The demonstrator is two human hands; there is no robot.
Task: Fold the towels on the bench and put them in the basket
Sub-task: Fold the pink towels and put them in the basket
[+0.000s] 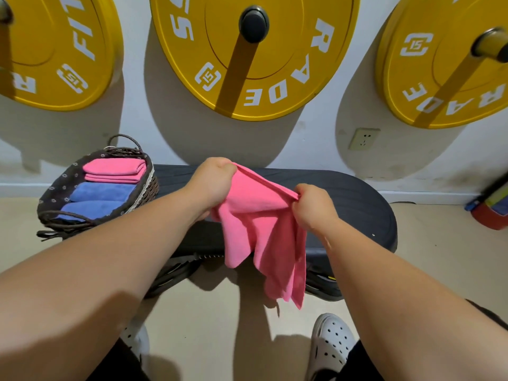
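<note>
A pink towel [261,232] hangs in the air above the black bench [354,204], its lower part drooping past the bench's front edge. My left hand [211,185] grips one end of its top edge. My right hand [313,207] pinches the other end, so the edge is stretched between them. At the bench's left end sits a dark woven basket [55,193] with a patterned liner. Inside it lie folded pink towels [115,170] at the back and two rolled blue towels [101,199] in front.
Three yellow weight plates [247,56] hang on the white wall behind the bench, with a wall socket [362,138] below. A red and blue object [492,207] lies on the floor at far right. My white shoes [330,347] stand on the beige floor.
</note>
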